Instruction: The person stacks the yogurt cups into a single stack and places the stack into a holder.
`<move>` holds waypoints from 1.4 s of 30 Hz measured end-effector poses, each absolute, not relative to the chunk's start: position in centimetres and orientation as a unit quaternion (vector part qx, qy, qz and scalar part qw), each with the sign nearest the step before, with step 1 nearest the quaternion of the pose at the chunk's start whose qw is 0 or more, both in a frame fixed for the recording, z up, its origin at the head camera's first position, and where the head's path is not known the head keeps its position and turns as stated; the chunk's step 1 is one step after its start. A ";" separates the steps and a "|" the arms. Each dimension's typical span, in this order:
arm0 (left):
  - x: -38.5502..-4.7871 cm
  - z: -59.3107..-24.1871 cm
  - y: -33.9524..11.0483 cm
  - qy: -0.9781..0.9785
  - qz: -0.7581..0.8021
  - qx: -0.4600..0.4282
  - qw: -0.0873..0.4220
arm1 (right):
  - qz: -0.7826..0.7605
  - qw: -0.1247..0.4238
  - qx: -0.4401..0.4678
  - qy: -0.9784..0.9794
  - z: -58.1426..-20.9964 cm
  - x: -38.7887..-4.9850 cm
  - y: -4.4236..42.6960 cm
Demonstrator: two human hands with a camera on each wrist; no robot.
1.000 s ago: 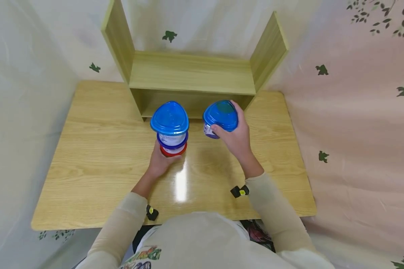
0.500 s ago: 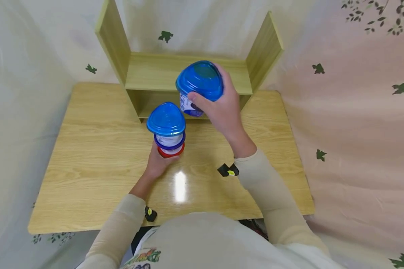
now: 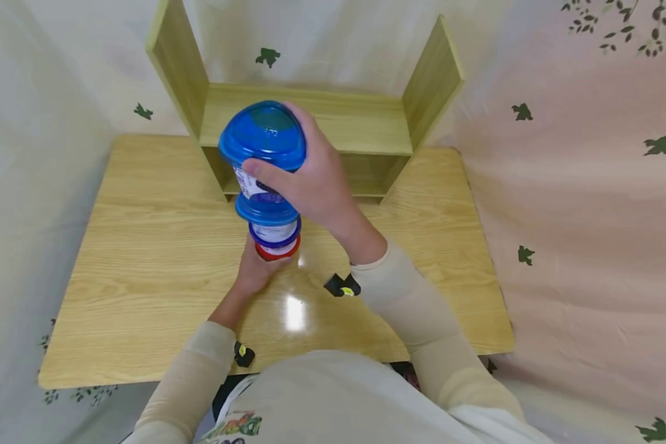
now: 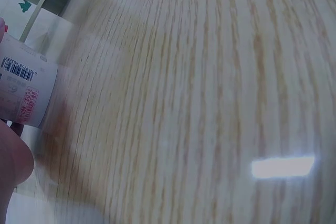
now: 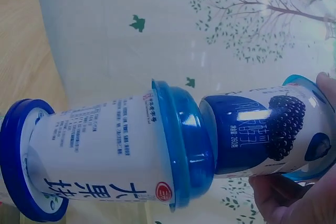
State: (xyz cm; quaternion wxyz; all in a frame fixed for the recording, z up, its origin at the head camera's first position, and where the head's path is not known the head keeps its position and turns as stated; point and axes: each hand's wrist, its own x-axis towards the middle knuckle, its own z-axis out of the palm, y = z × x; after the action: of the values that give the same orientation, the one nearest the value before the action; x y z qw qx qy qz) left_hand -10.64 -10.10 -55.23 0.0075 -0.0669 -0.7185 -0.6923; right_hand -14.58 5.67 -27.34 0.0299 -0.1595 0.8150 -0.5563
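My right hand (image 3: 313,176) grips a blue-lidded yogurt cup (image 5: 260,132) with a blackberry printed on it, fingers and thumb around it just below the lid. Its slightly tilted base is at the blue lid (image 5: 184,145) of the cup below; I cannot tell if it rests fully there. That white cup (image 5: 105,150) stands on a dark blue lid (image 5: 23,156). At the bottom of the stack, my left hand (image 3: 255,271) holds a red-rimmed white cup (image 4: 26,87), its barcode showing in the left wrist view.
A light wooden shelf unit (image 3: 305,117) with upright sides stands at the back of the wooden table (image 3: 144,265), just behind the stack. Patterned cloth (image 3: 560,216) hangs around the table. Light glares off the tabletop near the front.
My right hand has lifted its yogurt cup from beside the stack, then carried it left, over the top cup's lid. The left hand keeps its hold on the bottom cup.
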 end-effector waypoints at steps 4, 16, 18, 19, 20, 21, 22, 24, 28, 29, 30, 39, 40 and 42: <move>-10.8 -55.6 -10.0 -0.701 -0.708 -0.085 0.005 | -0.532 0.029 -0.163 0.831 -28.1 -14.4 5.4; -11.2 -56.2 -10.3 -0.678 -0.726 -0.113 0.004 | -0.506 0.023 -0.177 0.844 -29.0 -14.5 5.1; -11.0 -56.1 -10.4 -0.683 -0.723 -0.107 -0.002 | -0.506 0.032 -0.176 0.844 -29.0 -14.5 5.1; -10.9 -56.1 -10.4 -0.683 -0.722 -0.106 -0.002 | -0.507 0.034 -0.178 0.843 -29.0 -14.5 5.1; -10.9 -56.0 -10.4 -0.684 -0.722 -0.106 -0.003 | -0.506 0.035 -0.180 0.843 -28.9 -14.5 5.1; -10.9 -56.0 -10.4 -0.683 -0.722 -0.105 -0.001 | -0.506 0.036 -0.181 0.842 -28.9 -14.5 5.1; -10.9 -55.9 -10.4 -0.684 -0.722 -0.105 0.002 | -0.506 0.036 -0.182 0.843 -28.9 -14.5 5.1; -10.9 -55.8 -10.3 -0.686 -0.720 -0.104 0.007 | -0.499 0.032 -0.186 0.846 -28.8 -14.6 5.1; -11.2 -55.6 -10.0 -0.681 -0.723 -0.115 0.010 | -0.482 0.023 -0.184 0.856 -28.7 -14.6 5.1; -11.3 -55.5 -10.0 -0.679 -0.724 -0.119 0.010 | -0.480 0.022 -0.183 0.858 -28.6 -14.6 5.1; -11.3 -55.4 -9.9 -0.676 -0.727 -0.122 0.012 | -0.479 0.023 -0.179 0.859 -28.6 -14.6 5.0; -10.6 -54.7 -10.1 -0.702 -0.707 -0.083 0.002 | -0.501 0.017 -0.159 0.851 -29.2 -14.4 5.0; -10.6 -54.7 -10.1 -0.705 -0.705 -0.077 0.000 | -0.506 0.010 -0.164 0.847 -29.4 -14.3 5.1; -10.5 -54.6 -10.1 -0.711 -0.700 -0.068 0.000 | -0.513 -0.002 -0.174 0.840 -29.9 -14.2 5.3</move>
State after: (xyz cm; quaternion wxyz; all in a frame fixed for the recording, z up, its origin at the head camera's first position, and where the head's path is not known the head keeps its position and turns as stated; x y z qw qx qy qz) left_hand -10.47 -10.09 -54.59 -0.0001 -0.0675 -0.7111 -0.6998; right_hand -14.22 5.25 -29.86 -0.0024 -0.1743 0.8402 -0.5134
